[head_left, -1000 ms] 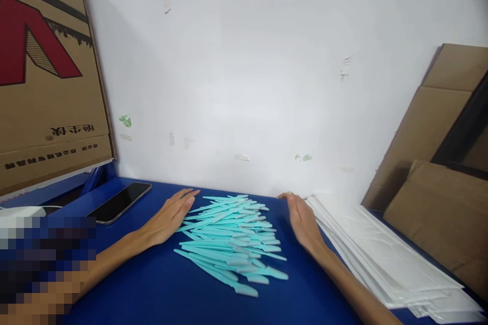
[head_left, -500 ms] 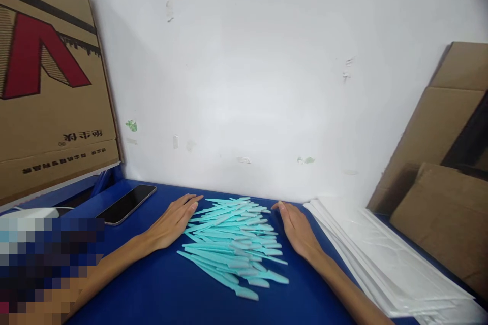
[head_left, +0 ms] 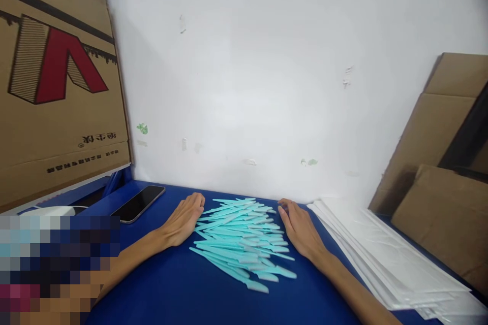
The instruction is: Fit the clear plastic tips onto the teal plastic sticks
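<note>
A loose pile of turquoise eyebrow razors (head_left: 240,238) lies on the blue table, slim handles mostly toward the left and blade ends toward the right. At the pile's left side rests my left hand (head_left: 185,219), its fingers bent downward and its thumb close to the handles. Nothing shows in its grasp. My right hand (head_left: 301,228) is on the table just right of the pile, loosely open with fingers slightly bent and no razor in it.
A dark phone (head_left: 139,204) lies left of my left hand. White plastic sheets or bags (head_left: 389,259) are stacked at right. A large printed carton (head_left: 68,127) stands at left, brown cardboard (head_left: 438,127) at right. The white wall (head_left: 244,86) closes off the table's back.
The fingers of my left hand have bent from a more stretched pose. My right fingers have lifted and shifted slightly. The view has swung a little left; the pile looks unchanged.
</note>
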Motion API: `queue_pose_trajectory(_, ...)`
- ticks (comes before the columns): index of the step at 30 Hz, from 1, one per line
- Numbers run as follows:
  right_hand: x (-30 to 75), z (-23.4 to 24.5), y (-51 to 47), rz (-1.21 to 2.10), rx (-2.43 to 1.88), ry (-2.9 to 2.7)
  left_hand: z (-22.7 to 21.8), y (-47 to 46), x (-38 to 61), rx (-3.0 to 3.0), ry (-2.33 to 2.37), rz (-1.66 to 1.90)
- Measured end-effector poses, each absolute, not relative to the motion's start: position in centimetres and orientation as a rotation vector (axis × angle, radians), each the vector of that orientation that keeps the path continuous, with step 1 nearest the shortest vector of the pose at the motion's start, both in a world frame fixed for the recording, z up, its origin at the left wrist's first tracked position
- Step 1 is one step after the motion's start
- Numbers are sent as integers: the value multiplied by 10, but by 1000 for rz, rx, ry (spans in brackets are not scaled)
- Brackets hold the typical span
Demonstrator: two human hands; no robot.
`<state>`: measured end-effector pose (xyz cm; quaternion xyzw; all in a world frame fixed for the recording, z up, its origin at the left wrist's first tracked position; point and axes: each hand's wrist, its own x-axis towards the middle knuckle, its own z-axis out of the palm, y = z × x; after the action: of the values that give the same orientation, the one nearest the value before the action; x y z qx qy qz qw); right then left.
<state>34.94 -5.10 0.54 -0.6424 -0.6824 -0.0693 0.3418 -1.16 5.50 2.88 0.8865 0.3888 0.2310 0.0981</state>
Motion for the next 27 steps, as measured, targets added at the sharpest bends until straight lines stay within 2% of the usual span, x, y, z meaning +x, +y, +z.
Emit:
queue_pose_trajectory(11, 345, -3, -52, -484, -1759, -1586, 19, 63, -17, 2711, 1190, 740)
queue_pose_trajectory(16, 343, -3, -52, -523, -1761, -1621, 23, 66, -27, 2730, 1188, 834)
queue_pose_trajectory(27, 340, -3, -51, -473, -1821, -1645, 43, -4, -17, 2948, 497, 966)
